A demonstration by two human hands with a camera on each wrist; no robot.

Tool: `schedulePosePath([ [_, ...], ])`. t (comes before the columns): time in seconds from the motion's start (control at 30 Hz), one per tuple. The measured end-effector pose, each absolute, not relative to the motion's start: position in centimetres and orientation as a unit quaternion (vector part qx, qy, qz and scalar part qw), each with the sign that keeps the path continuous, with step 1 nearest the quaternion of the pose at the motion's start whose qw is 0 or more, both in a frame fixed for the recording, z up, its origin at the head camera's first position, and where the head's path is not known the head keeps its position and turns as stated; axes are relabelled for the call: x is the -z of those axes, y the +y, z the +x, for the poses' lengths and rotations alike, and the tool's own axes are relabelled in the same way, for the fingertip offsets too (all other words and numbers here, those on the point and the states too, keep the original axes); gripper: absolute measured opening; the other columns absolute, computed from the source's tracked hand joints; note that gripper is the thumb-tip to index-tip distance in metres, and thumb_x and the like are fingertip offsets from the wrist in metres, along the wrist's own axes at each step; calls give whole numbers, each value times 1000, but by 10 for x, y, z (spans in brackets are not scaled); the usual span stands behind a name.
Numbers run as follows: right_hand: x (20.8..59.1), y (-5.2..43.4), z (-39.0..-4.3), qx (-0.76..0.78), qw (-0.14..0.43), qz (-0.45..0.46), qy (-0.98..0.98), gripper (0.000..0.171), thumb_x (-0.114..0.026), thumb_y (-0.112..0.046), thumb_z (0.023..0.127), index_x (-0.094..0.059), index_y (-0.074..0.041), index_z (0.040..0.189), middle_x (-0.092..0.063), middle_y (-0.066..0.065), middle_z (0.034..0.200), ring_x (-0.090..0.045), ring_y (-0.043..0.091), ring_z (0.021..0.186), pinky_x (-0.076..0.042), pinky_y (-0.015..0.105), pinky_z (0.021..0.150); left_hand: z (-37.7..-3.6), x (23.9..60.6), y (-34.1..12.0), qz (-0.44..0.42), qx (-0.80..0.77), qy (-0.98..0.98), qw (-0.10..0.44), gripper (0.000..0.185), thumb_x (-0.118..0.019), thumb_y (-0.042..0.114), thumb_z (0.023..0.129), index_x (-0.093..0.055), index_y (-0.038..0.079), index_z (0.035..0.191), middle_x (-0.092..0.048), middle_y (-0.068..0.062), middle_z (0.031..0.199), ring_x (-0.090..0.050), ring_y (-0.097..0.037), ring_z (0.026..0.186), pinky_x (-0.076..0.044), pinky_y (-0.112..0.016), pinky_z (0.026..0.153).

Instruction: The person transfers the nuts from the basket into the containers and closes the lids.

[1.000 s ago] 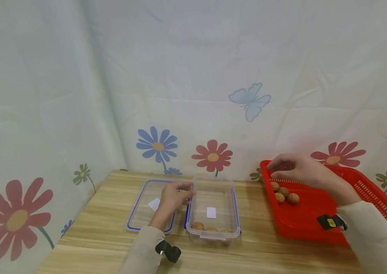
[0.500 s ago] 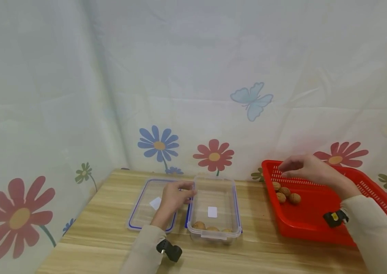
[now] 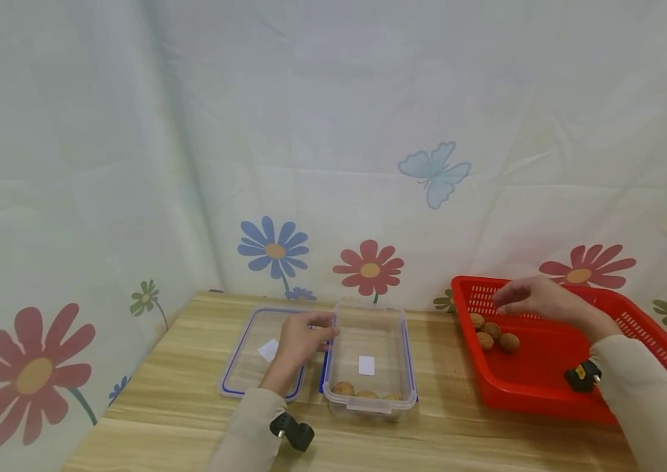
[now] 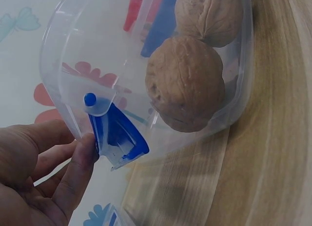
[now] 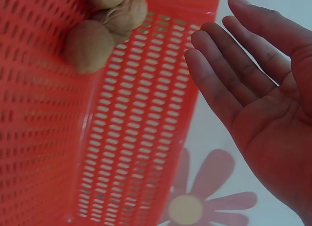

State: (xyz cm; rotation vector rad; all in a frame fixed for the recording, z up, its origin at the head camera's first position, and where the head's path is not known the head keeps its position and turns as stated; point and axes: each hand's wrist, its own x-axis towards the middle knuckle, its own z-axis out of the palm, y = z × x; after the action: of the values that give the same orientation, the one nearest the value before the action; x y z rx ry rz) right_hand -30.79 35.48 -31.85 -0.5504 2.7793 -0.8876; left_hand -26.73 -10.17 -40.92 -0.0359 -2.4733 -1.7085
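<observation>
A clear plastic food box (image 3: 408, 357) with blue side clips stands uncovered on the table, a few walnuts (image 3: 343, 389) along its near end. At the box's left rim, beside a blue clip (image 4: 114, 133), my left hand (image 3: 302, 341) pinches the edge between thumb and fingers. Inside the red basket (image 3: 481, 380), several walnuts (image 3: 509, 341) lie bunched at the left side. Above them and slightly right hovers my right hand (image 3: 545, 303). The right wrist view shows its fingers (image 5: 214, 84) extended and relaxed, holding nothing, apart from the walnuts.
The box's clear lid (image 3: 239, 367), with a blue seal, lies flat on the wooden table (image 3: 150, 393) left of the box. A white label (image 3: 366, 365) shows in the box. Behind hangs a flowered curtain (image 3: 321, 196) close to the basket's back edge.
My right hand has drifted right and a little lower, from the basket's left rim to over its inside. The left hand has stayed at the box rim.
</observation>
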Motion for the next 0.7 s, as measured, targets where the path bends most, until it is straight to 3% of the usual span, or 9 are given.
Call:
schedulePosePath([
  [0.47,347,377,-318,300,128,-166,931,47,-82,-14,93,-67,5,134,-72,20,126,-68,31,109,-60,58,98,-268,411,-102,-22,574,-816,65,35,-82,5,92,-75,-2,126,-75,-19,113,-78,-27,79,-68,-35,70],
  [0.7,353,379,-322,292,144,-162,931,39,-84,-14,91,-73,1,126,-73,17,123,-67,28,106,-56,65,100,-269,411,-102,-12,568,-821,63,34,-82,8,93,-77,1,125,-76,-16,113,-78,-25,80,-67,-33,70],
])
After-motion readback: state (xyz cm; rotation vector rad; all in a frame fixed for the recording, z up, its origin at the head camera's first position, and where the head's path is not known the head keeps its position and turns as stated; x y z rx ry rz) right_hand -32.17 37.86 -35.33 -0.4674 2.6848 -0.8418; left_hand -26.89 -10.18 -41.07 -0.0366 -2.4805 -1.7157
